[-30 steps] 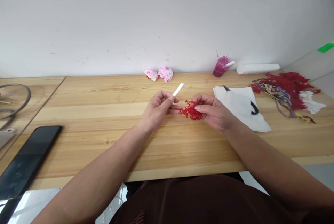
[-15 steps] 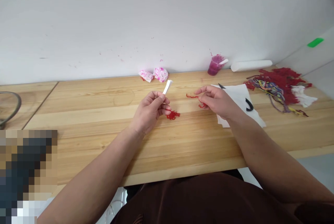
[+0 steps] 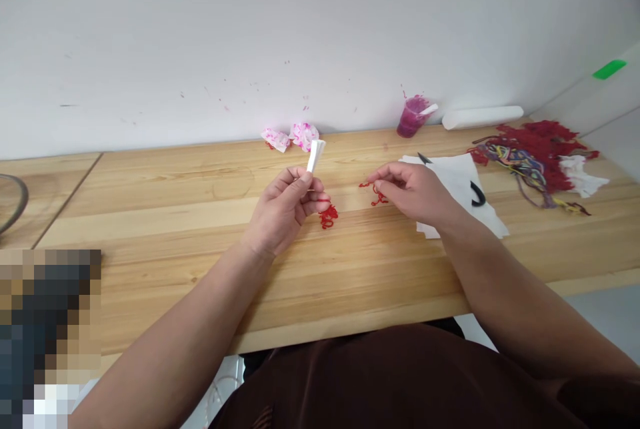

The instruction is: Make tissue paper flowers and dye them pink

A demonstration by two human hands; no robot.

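Note:
My left hand (image 3: 285, 205) is closed around a small white stick (image 3: 315, 155) that points up and away. A little clump of red thread (image 3: 328, 216) hangs from the lower fingers of that hand, just above the wooden table (image 3: 175, 215). My right hand (image 3: 413, 192) pinches a second, thinner bit of red thread (image 3: 373, 193) between thumb and forefinger. The two hands are apart, with the bare wood between them.
A white paper sheet (image 3: 457, 179) with black-handled scissors (image 3: 475, 194) lies under my right wrist. A pile of red and coloured threads (image 3: 533, 152) sits far right. Along the wall stand a pink-stained cup (image 3: 411, 117), a white roll (image 3: 483, 117) and two stained tissue wads (image 3: 293, 137).
The red thread clump has been pulled into two parts. My right hand moved right with a small piece; my left hand kept the stick and the rest, turning the stick more upright.

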